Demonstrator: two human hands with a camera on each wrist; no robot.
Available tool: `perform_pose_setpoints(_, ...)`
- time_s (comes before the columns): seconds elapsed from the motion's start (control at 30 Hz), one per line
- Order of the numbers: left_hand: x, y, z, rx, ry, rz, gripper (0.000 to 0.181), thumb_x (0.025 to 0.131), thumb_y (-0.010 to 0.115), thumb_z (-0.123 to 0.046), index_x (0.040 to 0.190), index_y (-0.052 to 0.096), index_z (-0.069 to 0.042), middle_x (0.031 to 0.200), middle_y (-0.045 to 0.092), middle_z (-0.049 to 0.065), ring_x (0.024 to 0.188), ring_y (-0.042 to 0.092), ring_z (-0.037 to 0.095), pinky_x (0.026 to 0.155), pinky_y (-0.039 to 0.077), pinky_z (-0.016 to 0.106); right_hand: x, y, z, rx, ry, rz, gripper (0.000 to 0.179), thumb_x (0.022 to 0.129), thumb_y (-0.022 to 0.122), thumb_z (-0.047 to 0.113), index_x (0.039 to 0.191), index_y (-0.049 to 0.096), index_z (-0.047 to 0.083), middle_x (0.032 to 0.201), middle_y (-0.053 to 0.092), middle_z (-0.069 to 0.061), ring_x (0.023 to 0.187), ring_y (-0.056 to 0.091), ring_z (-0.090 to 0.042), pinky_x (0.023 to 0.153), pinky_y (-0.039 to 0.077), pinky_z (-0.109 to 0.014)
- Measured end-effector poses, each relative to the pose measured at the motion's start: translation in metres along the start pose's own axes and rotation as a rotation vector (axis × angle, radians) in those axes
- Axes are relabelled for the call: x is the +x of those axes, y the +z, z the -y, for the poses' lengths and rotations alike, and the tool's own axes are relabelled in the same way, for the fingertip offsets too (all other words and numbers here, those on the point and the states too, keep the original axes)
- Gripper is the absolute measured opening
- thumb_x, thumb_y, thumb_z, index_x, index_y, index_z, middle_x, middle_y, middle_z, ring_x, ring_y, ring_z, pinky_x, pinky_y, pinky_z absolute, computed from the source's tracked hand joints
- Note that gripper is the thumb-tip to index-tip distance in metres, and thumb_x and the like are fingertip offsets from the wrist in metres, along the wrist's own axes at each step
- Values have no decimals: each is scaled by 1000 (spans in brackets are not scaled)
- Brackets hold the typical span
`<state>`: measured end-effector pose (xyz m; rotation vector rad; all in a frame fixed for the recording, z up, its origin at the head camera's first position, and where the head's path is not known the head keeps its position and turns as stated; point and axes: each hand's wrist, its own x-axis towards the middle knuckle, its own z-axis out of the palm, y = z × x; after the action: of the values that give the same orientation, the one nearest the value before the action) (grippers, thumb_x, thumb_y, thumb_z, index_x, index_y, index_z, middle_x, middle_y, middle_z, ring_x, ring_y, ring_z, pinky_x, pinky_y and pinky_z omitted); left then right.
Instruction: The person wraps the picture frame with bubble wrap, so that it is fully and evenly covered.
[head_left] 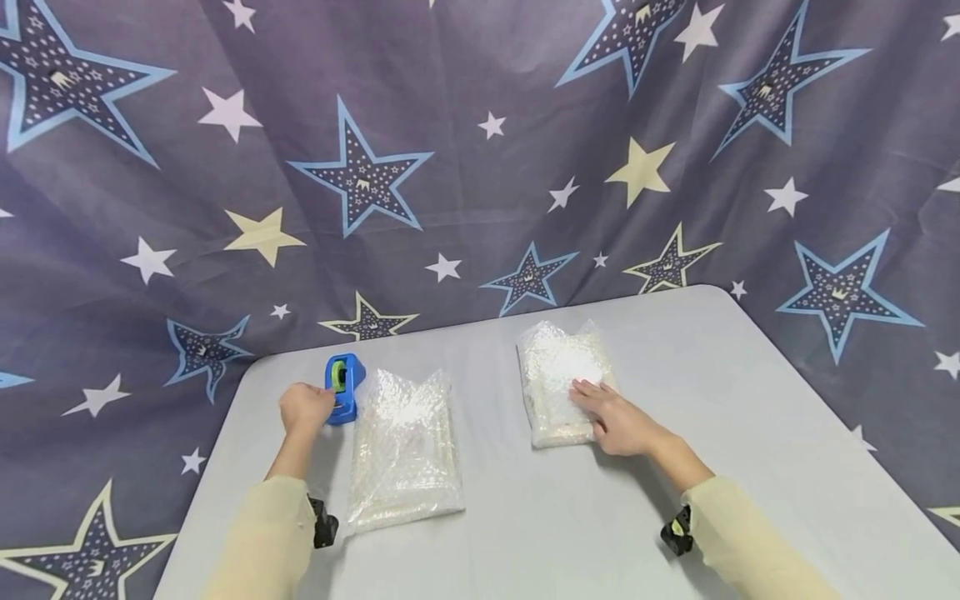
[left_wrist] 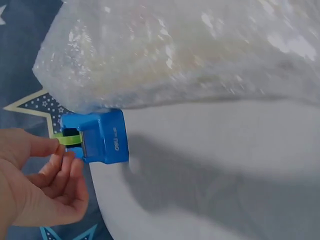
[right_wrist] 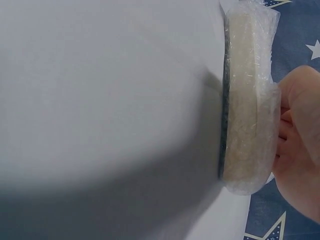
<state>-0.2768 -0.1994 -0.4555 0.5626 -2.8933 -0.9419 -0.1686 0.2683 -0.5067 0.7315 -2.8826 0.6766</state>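
A blue tape dispenser (head_left: 343, 408) with a green roll stands at the far left of the table. At its front, my left hand (head_left: 306, 407) has thumb and fingertips together on the tape (left_wrist: 67, 139); the exact pinch point is small. Beside the dispenser lies a larger bubble-wrap package (head_left: 408, 454), flat on the table. My right hand (head_left: 621, 421) rests with extended fingers on a second, thicker bubble-wrapped package (head_left: 558, 379) farther back. In the right wrist view, that package (right_wrist: 245, 110) shows its side, with a pale block-like content inside the wrap.
A pale grey cloth covers the table (head_left: 525, 533). Behind it and along the sides hangs a dark curtain (head_left: 465, 167) with a star pattern. The table's back edge runs just beyond the dispenser and the second package.
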Motion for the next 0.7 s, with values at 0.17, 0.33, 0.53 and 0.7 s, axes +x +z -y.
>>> perform_pose_setpoints(0.17,0,0,-6,-169,-144,40,40,89,54,-16,114,59,14,120,59,33,109,58,44,95,50,50,0,0,0,-2,7,6,60,74,52,-8,133,49,-10,144,45,-28,135,42,-45,114,27,-61)
perform_pose_setpoints(0.33,6,2,-5,-382,-284,89,50,89,58,-14,128,49,15,131,52,30,107,58,34,95,55,43,0,-2,0,-1,0,-3,59,73,51,-8,133,49,-11,143,46,-29,134,42,-46,114,28,-62)
perform_pose_setpoints(0.53,9,3,1,-560,-423,129,64,86,63,-10,138,35,14,124,50,21,85,61,20,79,61,30,0,0,-1,1,-6,-17,59,74,51,-9,132,50,-11,142,47,-29,133,43,-46,113,28,-62)
perform_pose_setpoints(0.7,8,4,7,-583,-495,160,60,85,65,-10,135,39,11,90,54,8,54,54,9,66,60,24,0,1,-1,6,-1,-16,59,74,51,-9,132,50,-11,143,46,-28,134,43,-46,113,28,-62)
